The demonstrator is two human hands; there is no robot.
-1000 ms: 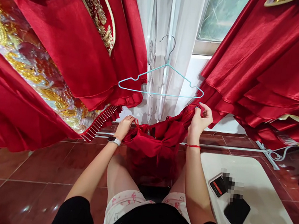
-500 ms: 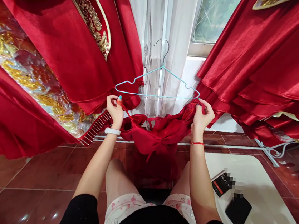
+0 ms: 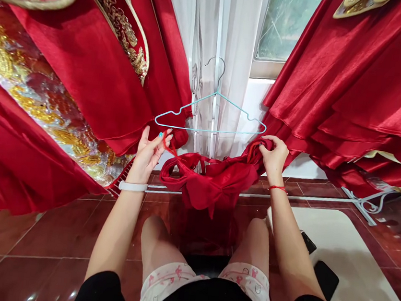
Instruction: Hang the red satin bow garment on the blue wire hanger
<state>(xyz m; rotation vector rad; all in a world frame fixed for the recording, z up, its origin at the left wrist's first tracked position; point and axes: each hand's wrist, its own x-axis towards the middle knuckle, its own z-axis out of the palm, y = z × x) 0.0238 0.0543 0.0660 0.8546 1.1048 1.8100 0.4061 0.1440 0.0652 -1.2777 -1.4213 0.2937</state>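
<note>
A red dress [image 3: 214,186] hangs in front of me, its top stretched between my two hands. My left hand [image 3: 149,154] pinches a thin red strap [image 3: 170,150] of the dress between thumb and finger, the other fingers spread. On the right, my right hand [image 3: 274,155] grips the gathered red fabric at the dress's other side. Just above both hands is a light blue hanger [image 3: 212,130] with a metal hook, apart from the dress. What holds the hanger up is unclear.
Red garments with gold embroidery [image 3: 134,58] hang at left, and red satin garments [image 3: 367,87] at right. A white metal rack [image 3: 221,41] stands behind the hanger. At lower right, a white table [image 3: 359,280] bears a phone [image 3: 308,242] and a black object [image 3: 326,280].
My left hand has shifted slightly left and its fingers have spread, the strap now looped at the fingertips. My right hand has moved slightly right. The left side of the dress hangs more freely.
</note>
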